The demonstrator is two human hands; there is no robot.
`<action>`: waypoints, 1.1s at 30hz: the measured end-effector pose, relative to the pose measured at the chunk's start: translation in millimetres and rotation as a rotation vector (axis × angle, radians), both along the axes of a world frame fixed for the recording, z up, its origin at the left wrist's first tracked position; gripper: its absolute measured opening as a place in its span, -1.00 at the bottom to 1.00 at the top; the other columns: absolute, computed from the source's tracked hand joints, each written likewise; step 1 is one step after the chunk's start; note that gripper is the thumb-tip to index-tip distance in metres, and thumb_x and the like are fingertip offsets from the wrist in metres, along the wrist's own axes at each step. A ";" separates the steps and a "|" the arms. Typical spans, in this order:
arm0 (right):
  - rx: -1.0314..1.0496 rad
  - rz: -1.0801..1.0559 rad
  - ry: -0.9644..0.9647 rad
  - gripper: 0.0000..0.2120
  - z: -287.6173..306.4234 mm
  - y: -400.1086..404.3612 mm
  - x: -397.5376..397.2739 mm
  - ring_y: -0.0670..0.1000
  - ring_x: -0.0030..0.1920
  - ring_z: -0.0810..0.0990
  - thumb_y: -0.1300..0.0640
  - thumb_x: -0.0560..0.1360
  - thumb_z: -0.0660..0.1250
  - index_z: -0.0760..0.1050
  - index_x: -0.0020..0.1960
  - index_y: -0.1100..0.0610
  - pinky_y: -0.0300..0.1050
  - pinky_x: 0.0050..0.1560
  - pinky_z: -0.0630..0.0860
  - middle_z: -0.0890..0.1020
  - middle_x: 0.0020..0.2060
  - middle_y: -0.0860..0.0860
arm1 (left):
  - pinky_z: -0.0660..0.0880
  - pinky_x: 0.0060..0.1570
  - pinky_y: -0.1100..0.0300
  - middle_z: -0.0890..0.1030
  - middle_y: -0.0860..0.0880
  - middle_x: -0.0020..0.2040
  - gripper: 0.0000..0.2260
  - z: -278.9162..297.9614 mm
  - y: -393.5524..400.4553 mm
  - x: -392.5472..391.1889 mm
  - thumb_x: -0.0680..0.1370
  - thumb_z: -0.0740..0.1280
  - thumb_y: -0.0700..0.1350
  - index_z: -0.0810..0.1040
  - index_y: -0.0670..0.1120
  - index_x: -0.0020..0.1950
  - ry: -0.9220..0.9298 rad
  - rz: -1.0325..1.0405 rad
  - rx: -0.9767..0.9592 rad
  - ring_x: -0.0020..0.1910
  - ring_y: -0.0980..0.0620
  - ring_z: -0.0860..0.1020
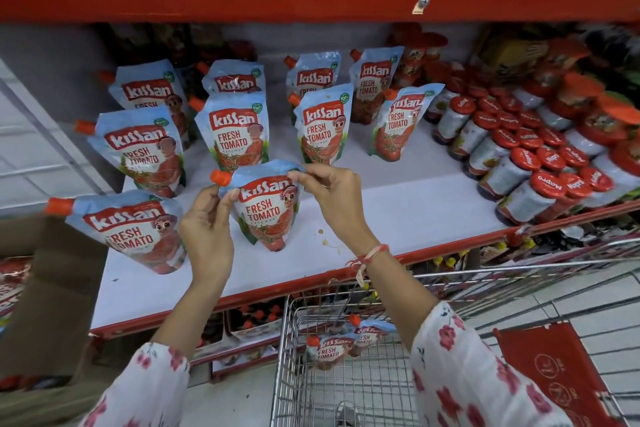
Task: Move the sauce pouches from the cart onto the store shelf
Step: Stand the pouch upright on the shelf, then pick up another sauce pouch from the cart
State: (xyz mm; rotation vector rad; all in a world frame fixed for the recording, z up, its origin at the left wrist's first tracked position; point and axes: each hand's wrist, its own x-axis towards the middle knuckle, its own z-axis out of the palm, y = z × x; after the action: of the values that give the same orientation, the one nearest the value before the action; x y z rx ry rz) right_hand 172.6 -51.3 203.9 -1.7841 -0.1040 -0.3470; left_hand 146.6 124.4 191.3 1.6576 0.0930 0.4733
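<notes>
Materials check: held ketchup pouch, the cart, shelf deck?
Held pouch: looks like flexible printed plastic film, glossy, creased at the pinched top; orange cap likely hard plastic.
Cart: bare metal wire grid, shiny.
Shelf deck: flat matt white, probably painted metal or laminate; red edge.

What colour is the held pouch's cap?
Orange-red cap on the pouch, seen in the head view.

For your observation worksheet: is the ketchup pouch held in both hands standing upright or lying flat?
Upright. The pouch stands on the white shelf, base down, orange cap at top, pinched at its upper corners by the left hand and right hand.
</notes>
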 end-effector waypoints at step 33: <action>-0.488 -0.067 0.610 -0.76 -201.5 -85.0 -190.3 -0.16 -0.16 0.68 0.17 0.47 0.45 0.58 0.13 0.14 -0.68 -0.28 0.39 0.74 -0.06 0.02 | 0.43 0.22 0.12 0.33 -0.15 0.45 -0.35 -160.6 -96.8 -149.2 0.48 0.39 -0.12 0.14 -0.16 0.48 0.606 -0.408 0.626 0.23 0.00 0.49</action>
State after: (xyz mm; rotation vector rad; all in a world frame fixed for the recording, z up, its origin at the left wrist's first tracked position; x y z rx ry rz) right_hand -17.7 -136.2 2.4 -2.3044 0.3312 0.2071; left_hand -2.7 27.6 30.7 2.3208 0.0506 -0.3648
